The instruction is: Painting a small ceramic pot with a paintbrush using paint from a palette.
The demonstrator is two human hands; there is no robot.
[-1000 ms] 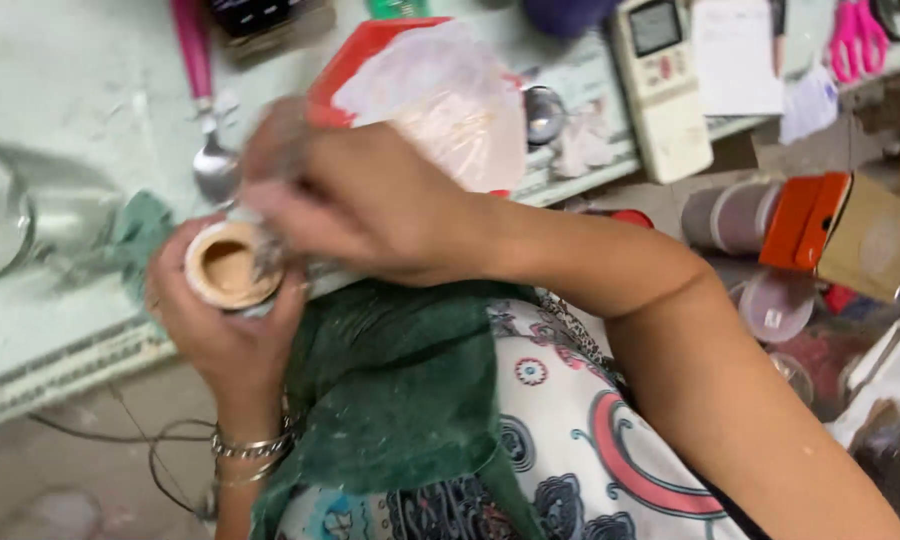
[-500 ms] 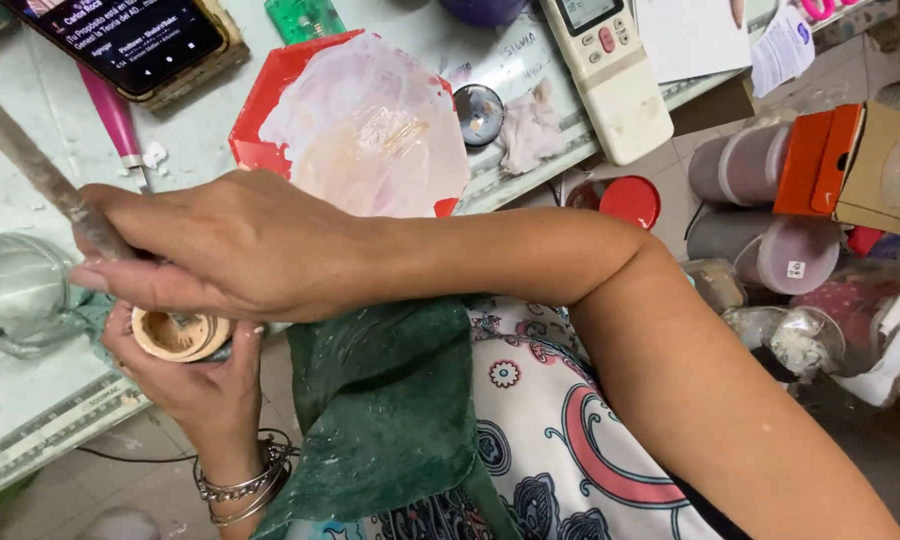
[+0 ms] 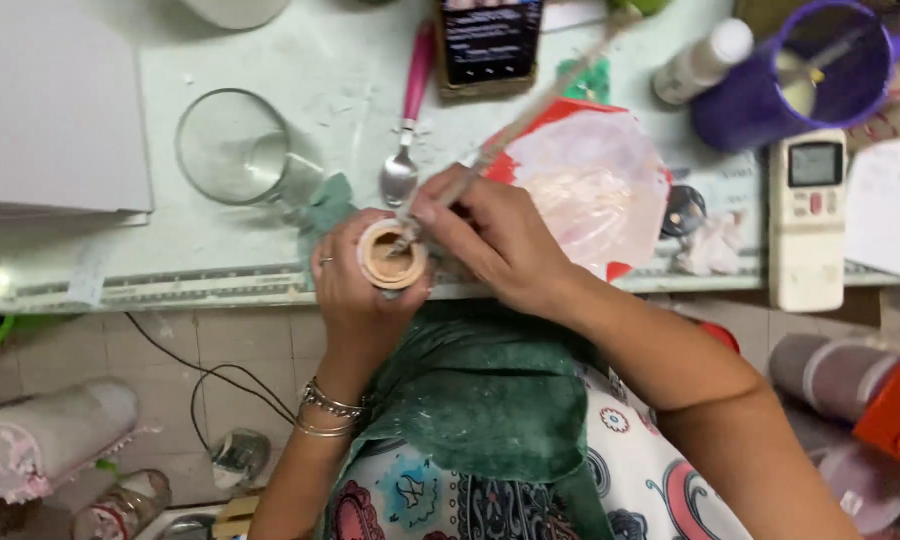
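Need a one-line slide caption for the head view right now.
Left hand holds a small tan cup while right hand works a long stick inside it.

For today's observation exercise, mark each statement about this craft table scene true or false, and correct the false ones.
1. The left hand holds a small round pot. True.
2. The right hand holds a long stick with its tip in the pot. True.
3. The glass lies right of the spoon. False: it lies left of it.
4. The spoon has a blue handle. False: it is pink.
5. A remote control lies on the table's right side. True.
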